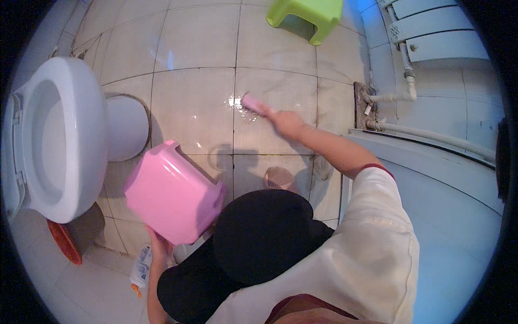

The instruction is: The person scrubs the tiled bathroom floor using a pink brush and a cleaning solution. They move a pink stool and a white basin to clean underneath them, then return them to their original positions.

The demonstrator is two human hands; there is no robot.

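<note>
My right hand [289, 123] is closed around the handle end of a small pink brush [254, 105], held low at the tiled floor [194, 93]. Wet, shiny patches lie around the brush head, whose underside is hidden. To the left, a pink plastic stool [170, 198] is tipped at an angle beside my black-clad knees. My left hand [160, 243] grips its lower edge, with the fingers partly hidden by the stool. One shoe [279, 178] shows in front of my knee.
At left stands a white toilet [89, 121], with a red-orange object [66, 245] below it. A white bottle with an orange cap [141, 267] is near my left forearm. A green plastic stool [309, 16] stands ahead. White pipes [392, 97] run along the right wall.
</note>
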